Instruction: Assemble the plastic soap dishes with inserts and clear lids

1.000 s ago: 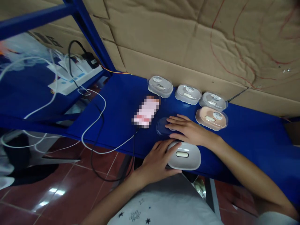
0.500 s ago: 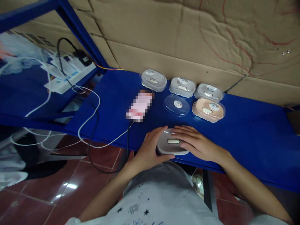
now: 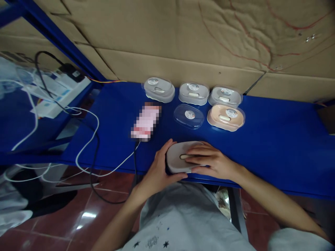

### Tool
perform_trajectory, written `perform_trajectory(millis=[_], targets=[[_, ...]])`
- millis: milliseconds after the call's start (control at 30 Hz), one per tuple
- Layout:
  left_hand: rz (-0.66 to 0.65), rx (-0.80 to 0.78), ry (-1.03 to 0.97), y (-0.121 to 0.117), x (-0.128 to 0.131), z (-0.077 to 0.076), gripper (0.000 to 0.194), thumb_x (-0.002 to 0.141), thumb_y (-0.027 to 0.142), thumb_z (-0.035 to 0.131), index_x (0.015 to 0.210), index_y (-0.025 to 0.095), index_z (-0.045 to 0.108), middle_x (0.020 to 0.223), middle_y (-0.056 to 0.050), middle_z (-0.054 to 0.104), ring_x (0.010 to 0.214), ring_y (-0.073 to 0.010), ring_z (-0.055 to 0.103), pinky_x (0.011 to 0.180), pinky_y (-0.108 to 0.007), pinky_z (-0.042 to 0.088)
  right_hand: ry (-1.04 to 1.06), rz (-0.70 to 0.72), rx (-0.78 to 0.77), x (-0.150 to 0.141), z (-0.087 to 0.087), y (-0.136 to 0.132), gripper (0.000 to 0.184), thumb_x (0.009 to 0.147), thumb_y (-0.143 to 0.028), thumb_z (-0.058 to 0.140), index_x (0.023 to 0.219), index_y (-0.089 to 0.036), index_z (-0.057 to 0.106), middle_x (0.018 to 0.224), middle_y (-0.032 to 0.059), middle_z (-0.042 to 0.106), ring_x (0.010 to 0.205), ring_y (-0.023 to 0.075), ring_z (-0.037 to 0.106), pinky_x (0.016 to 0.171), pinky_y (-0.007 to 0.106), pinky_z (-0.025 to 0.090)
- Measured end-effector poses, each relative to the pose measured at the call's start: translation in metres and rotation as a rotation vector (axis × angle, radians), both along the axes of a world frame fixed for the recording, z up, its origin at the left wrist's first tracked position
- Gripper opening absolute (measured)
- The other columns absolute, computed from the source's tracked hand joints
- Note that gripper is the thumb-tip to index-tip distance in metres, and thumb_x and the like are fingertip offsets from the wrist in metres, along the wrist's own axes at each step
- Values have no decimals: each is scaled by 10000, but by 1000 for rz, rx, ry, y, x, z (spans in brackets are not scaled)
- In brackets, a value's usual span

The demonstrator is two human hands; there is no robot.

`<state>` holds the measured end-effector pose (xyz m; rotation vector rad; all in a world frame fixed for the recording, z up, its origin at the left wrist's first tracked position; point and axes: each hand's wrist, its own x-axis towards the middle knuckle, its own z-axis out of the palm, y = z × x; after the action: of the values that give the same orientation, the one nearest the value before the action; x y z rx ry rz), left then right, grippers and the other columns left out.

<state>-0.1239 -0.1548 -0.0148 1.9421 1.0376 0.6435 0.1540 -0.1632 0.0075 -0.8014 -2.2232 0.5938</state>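
At the front edge of the blue table, a grey oval box (image 3: 173, 158) with a cream oval piece in its top lies between my two hands. My left hand (image 3: 158, 172) wraps its left end, fingers along the far side and thumb along the near side. Over the box's right half lies my right hand (image 3: 218, 162). Its fingertips rest on the top, beside and partly over the cream piece, and hide that end. Beyond the box, an empty clear plastic lid (image 3: 180, 116) with a round sticker lies on the table.
A peach box (image 3: 213, 122) under a clear cover stands right of the lid. Three grey covered boxes (image 3: 167, 94) line the cardboard wall (image 3: 170, 57). A phone (image 3: 146, 122), its picture blurred, lies at left with cables (image 3: 95, 139). A power strip (image 3: 60, 99) is farther left.
My right fingers have shifted left across the top, now reaching the cream piece. My left hand keeps its hold. The whole view has shifted slightly.
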Motion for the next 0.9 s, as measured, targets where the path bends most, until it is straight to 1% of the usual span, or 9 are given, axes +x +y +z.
perform_trajectory(millis=[133,200,300,400,500,633,700,800,900], targets=[[-22,75,58,-1,1,-2,1238,836,461,933,1732,378,84,1740,-183,393,1595,-406,436,1267,-639,427,136,-73,-108,1,5,3,288,1061,-334,688,1322,-259,783,1251,81,825,1211,220,775,1089,430,634],[-21,132,92,-3,-3,-3,1240,855,456,919,1738,392,52,1748,-182,387,1603,-412,426,1267,-642,431,168,-132,-109,4,5,5,269,1062,-320,680,1296,-264,799,1245,88,819,1200,224,776,1055,419,649],[-68,187,176,-8,-18,1,1144,946,421,832,1751,401,20,1761,-181,371,1607,-415,422,1249,-643,461,101,-207,-6,7,1,8,307,1049,-373,695,1336,-303,781,1300,88,804,1257,271,753,1116,520,610],[-152,168,306,-13,-37,13,992,1025,341,719,1762,387,58,1757,-173,381,1593,-398,451,1222,-628,509,-57,-248,71,2,-8,10,355,1043,-445,694,1366,-312,757,1358,86,786,1342,299,707,1232,617,498],[-209,205,405,-17,-50,24,845,1039,231,650,1744,389,211,1760,-149,387,1594,-405,452,1205,-656,521,-223,-252,57,-8,-15,11,385,1085,-446,610,1395,-255,737,1498,128,706,1534,324,547,1324,668,343],[-234,300,425,-21,-50,25,746,1044,123,546,1710,379,328,1805,-137,304,1628,-416,391,1204,-695,500,-380,-243,-12,-7,-9,15,556,1104,-472,549,1616,-256,538,1780,146,359,1701,348,196,1347,712,227],[-237,330,410,-20,-44,24,747,1040,98,527,1703,393,349,1817,-119,279,1637,-409,377,1216,-698,485,-392,-298,-17,8,0,21,620,1112,-472,525,1694,-295,411,1809,119,291,1709,325,159,1358,695,217],[-256,365,388,-17,-35,25,718,1049,102,529,1687,394,378,1802,-102,325,1638,-380,385,1249,-694,451,-406,-507,28,50,13,32,653,1108,-454,524,1724,-339,343,1812,99,296,1708,320,183,1365,684,222],[-261,385,385,-11,-27,25,652,1067,154,551,1670,356,405,1777,-105,378,1638,-361,389,1280,-686,418,-502,-623,24,95,17,42,758,1048,-511,627,1728,-357,329,1845,109,185,1708,395,150,1330,753,218]])
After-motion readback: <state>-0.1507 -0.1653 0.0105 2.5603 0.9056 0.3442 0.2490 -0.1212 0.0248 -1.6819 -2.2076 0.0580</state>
